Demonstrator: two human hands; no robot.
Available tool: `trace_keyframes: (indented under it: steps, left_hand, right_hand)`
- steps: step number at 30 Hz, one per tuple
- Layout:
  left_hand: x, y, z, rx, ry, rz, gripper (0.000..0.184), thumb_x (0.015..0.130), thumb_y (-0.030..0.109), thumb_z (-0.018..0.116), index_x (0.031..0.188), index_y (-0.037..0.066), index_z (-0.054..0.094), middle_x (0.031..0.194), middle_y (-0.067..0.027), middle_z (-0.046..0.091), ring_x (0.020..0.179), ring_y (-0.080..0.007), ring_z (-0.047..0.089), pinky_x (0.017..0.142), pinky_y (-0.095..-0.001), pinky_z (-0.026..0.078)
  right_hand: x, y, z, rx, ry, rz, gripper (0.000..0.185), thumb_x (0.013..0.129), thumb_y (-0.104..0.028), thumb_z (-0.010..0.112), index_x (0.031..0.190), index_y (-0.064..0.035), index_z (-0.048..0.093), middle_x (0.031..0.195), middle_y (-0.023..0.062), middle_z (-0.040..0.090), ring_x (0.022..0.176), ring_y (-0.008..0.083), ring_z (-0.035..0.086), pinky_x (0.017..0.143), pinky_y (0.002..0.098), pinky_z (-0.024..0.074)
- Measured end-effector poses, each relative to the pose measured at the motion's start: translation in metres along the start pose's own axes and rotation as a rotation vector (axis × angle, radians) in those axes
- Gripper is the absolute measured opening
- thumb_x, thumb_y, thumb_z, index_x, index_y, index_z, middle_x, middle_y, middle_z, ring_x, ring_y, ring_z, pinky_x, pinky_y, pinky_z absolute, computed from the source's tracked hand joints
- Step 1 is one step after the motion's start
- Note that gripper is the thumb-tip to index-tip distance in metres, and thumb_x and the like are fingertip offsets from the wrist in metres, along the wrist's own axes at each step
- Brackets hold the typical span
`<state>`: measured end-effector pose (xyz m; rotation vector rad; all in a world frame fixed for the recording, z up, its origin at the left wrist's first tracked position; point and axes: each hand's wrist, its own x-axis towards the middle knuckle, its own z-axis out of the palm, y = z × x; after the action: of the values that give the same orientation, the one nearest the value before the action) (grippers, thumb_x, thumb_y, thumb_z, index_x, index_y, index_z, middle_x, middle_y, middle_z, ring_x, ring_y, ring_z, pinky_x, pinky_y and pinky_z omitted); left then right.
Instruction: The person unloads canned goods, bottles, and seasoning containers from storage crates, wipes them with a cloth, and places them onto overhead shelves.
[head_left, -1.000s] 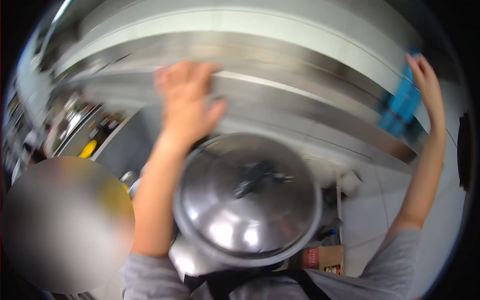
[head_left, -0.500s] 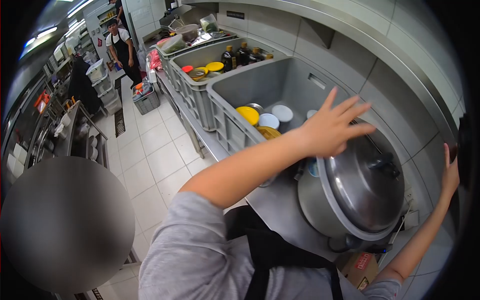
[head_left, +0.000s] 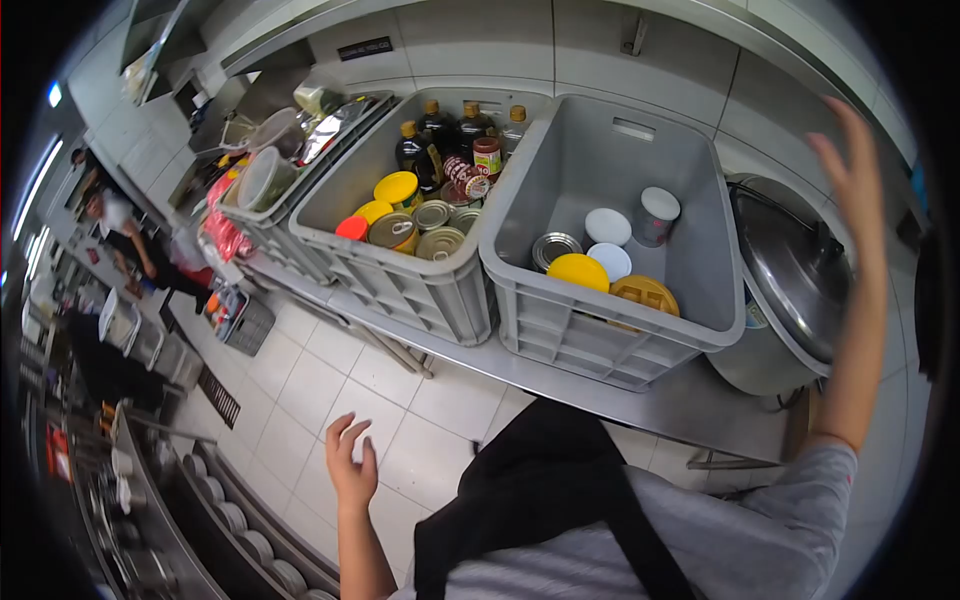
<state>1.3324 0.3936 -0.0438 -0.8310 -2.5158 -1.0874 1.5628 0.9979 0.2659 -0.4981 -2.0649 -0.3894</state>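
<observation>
My left hand (head_left: pixel 352 465) hangs in the air over the tiled floor, fingers loosely curled and apart, holding nothing. My right hand (head_left: pixel 848 165) is raised at the upper right by the shelf edge, fingers stretched and nothing in them; whether it touches the shelf I cannot tell. Below it stands a large rice-cooker-like pot (head_left: pixel 790 260) with a metal lid, partly hidden by my forearm. The nearest grey crate (head_left: pixel 615 345) holds several cans and jars, among them a yellow-lidded one (head_left: pixel 578 271) and a white-topped one (head_left: pixel 660 203).
A second grey crate (head_left: pixel 390 285) holds dark bottles (head_left: pixel 418 155) and cans; a third (head_left: pixel 275 228) carries plastic tubs. All stand on a steel table (head_left: pixel 560 396) under a wall shelf. A person (head_left: pixel 140 240) is at the far left, near a floor basket (head_left: pixel 250 320). Stacked plates (head_left: pixel 232 517) line the lower left.
The view has swung, bringing the crates to the middle. My left hand has moved from above the pot to over the floor; my right hand is higher, beside the shelf edge.
</observation>
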Motion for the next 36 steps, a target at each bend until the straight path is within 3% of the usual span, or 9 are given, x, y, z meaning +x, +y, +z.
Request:
trace_keyframes:
  steps: [2, 5, 11, 14, 17, 19, 27, 32, 36]
  left_hand:
    - [0.015, -0.021, -0.022, -0.038, 0.026, -0.061, 0.03, 0.078, -0.005, 0.062, 0.104, 0.008, 0.069, 0.117, -0.016, 0.06, 0.11, -0.0339, 0.057, 0.094, -0.0402, 0.046]
    - [0.047, -0.041, -0.037, -0.009, -0.004, 0.006, 0.03, 0.077, -0.006, 0.062, 0.104, 0.007, 0.069, 0.114, -0.015, 0.061, 0.108, -0.0328, 0.058, 0.091, -0.0397, 0.047]
    - [0.107, -0.059, -0.029, -0.041, 0.018, 0.067, 0.029, 0.076, -0.003, 0.064, 0.102, 0.009, 0.07, 0.112, -0.014, 0.063, 0.104, -0.0323, 0.06, 0.09, -0.0402, 0.047]
    - [0.135, -0.083, -0.038, 0.06, -0.097, 0.178, 0.027, 0.075, 0.001, 0.067, 0.1, 0.01, 0.071, 0.113, -0.0127, 0.063, 0.106, -0.0312, 0.06, 0.091, -0.0402, 0.047]
    - [0.159, -0.119, -0.057, 0.035, 0.001, 0.011, 0.028, 0.075, 0.0, 0.067, 0.1, 0.009, 0.071, 0.111, -0.0129, 0.063, 0.104, -0.0306, 0.061, 0.089, -0.0404, 0.049]
    - [0.178, -0.135, -0.068, 0.012, 0.068, -0.019, 0.027, 0.076, -0.002, 0.065, 0.101, 0.007, 0.07, 0.111, -0.0147, 0.062, 0.101, -0.0301, 0.061, 0.087, -0.0407, 0.05]
    - [0.292, -0.188, -0.076, -0.116, 0.135, 0.061, 0.025, 0.078, -0.006, 0.062, 0.1, 0.004, 0.069, 0.112, -0.0169, 0.059, 0.095, -0.0274, 0.062, 0.084, -0.035, 0.05]
    - [0.398, -0.22, -0.057, -0.406, -0.056, 0.377, 0.035, 0.073, -0.008, 0.064, 0.104, 0.005, 0.071, 0.113, -0.0174, 0.061, 0.094, -0.0279, 0.063, 0.078, -0.0338, 0.053]
    - [0.439, -0.256, -0.045, -0.609, -0.292, 0.547, 0.036, 0.074, -0.006, 0.064, 0.106, 0.009, 0.072, 0.116, -0.0127, 0.063, 0.101, -0.0262, 0.064, 0.08, -0.034, 0.053]
  right_hand:
    - [0.009, -0.124, 0.024, 0.332, -0.349, -0.141, 0.045, 0.085, -0.019, 0.068, 0.126, -0.007, 0.056, 0.134, 0.0119, 0.055, 0.128, 0.0281, 0.049, 0.109, 0.0378, 0.0357]
    - [0.021, -0.241, 0.097, 0.511, -0.5, -0.457, 0.039, 0.084, -0.025, 0.071, 0.117, -0.0079, 0.06, 0.117, 0.0113, 0.061, 0.108, 0.0335, 0.059, 0.091, 0.0419, 0.0483]
    - [0.066, -0.396, 0.271, 0.576, -0.852, -0.518, 0.033, 0.083, -0.021, 0.071, 0.112, -0.0089, 0.061, 0.111, 0.0117, 0.062, 0.103, 0.0329, 0.062, 0.083, 0.0457, 0.051]
    - [0.073, -0.444, 0.388, 0.364, -0.913, -0.72, 0.058, 0.071, -0.017, 0.081, 0.123, -0.0085, 0.057, 0.111, 0.0119, 0.062, 0.104, 0.0349, 0.063, 0.086, 0.0446, 0.0524]
    - [0.073, -0.475, 0.464, 0.352, -1.087, -0.81, 0.109, 0.054, -0.033, 0.091, 0.146, -0.0116, 0.036, 0.139, 0.0133, 0.046, 0.125, 0.0346, 0.05, 0.097, 0.045, 0.0486]
    - [0.056, -0.484, 0.494, 0.41, -1.067, -0.834, 0.113, 0.05, -0.036, 0.092, 0.144, -0.0053, 0.036, 0.14, 0.0163, 0.045, 0.126, 0.0365, 0.045, 0.099, 0.0457, 0.0459]
    - [0.052, -0.482, 0.468, 0.436, -1.045, -0.683, 0.095, 0.053, -0.035, 0.086, 0.133, -0.007, 0.044, 0.134, 0.0175, 0.048, 0.119, 0.0333, 0.046, 0.093, 0.0466, 0.039]
    - [0.05, -0.496, 0.465, 0.373, -1.044, -0.626, 0.096, 0.051, -0.037, 0.087, 0.132, -0.0083, 0.044, 0.133, 0.0173, 0.049, 0.119, 0.0321, 0.046, 0.092, 0.0484, 0.0378]
    - [0.056, -0.526, 0.468, 0.009, -1.21, -0.578, 0.107, 0.051, -0.04, 0.088, 0.139, -0.0042, 0.04, 0.135, 0.014, 0.05, 0.122, 0.0296, 0.047, 0.094, 0.0457, 0.038]
